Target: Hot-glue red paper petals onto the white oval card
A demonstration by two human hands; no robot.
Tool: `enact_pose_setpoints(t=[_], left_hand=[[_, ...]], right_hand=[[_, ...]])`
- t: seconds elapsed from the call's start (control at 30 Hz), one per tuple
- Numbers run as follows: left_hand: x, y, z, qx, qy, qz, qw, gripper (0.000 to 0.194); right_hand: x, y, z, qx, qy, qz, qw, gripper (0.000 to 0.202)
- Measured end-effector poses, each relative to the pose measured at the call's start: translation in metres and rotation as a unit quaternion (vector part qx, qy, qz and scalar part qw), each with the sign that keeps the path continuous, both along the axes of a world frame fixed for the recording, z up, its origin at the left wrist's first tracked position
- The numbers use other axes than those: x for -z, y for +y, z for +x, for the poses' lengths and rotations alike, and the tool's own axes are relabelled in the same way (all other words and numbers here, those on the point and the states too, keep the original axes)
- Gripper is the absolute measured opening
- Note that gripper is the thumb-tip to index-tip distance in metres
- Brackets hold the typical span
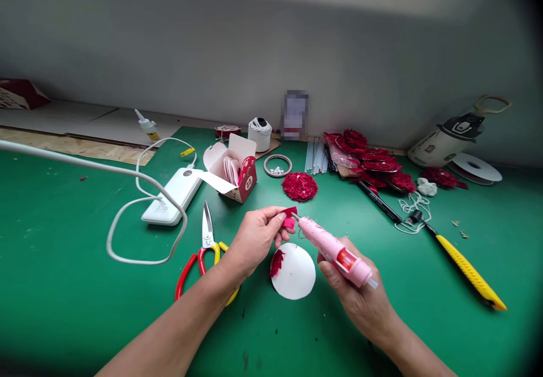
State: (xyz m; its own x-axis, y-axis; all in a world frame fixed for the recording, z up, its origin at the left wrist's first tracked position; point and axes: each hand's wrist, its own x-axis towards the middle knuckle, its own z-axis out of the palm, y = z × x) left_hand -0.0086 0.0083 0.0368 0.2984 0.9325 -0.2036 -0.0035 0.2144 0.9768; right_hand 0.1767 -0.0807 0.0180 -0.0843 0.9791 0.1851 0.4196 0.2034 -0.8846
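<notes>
Pink glue gun (335, 249) is over the middle of the table (106, 309), gripped by its handle in the right hand (360, 286), whose forearm slants in from the table's near right side. The left hand (261, 230) comes from the near left, forearm stretched, thumb and fingers pinching a red fabric piece (290, 211) at the nozzle; whether the tip touches the cloth I cannot tell. The 2 hands are apart, each closed on its own item.

Just below the fabric, 1 white disc (297, 281) lies flat, with a red petal cluster (277, 262) at its left rim. The left forearm covers part of the scissors (207, 242). Further toward the left edge lies a white power bank (173, 190), with a white cable (76, 158) looping in front. An open box (247, 181), a finished-looking red rosette (300, 187) and clear glue sticks (316, 155) sit toward the far edge; red flowers (373, 162) heap to their right. A yellow cutter (466, 269) slants toward the right edge.

The gun's nozzle points left and toward the far edge; its long axis runs diagonally, the rear end aimed at the near right corner.
</notes>
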Motion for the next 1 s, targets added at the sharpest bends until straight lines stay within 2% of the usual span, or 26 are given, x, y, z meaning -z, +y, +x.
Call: enact_pose_setpoints(t=[0.43,0.67,1.0], left_hand=[[0.0057,-0.0002,-0.0013,0.018,0.001,-0.003,1.0,0.026],[0.0015,-0.0019,0.0,0.015,-0.022,-0.021,0.999,0.025],[-0.0039,-0.0024,-0.0002,0.011,-0.039,-0.038,0.998,0.024]], right_hand=[[0.004,0.0039,0.0005,0.003,-0.04,-0.001,0.999,0.019],[0.0052,0.0033,0.0012,0.013,-0.067,0.016,0.998,0.022],[0.003,0.0046,0.0009,0.018,-0.065,-0.004,0.998,0.024]])
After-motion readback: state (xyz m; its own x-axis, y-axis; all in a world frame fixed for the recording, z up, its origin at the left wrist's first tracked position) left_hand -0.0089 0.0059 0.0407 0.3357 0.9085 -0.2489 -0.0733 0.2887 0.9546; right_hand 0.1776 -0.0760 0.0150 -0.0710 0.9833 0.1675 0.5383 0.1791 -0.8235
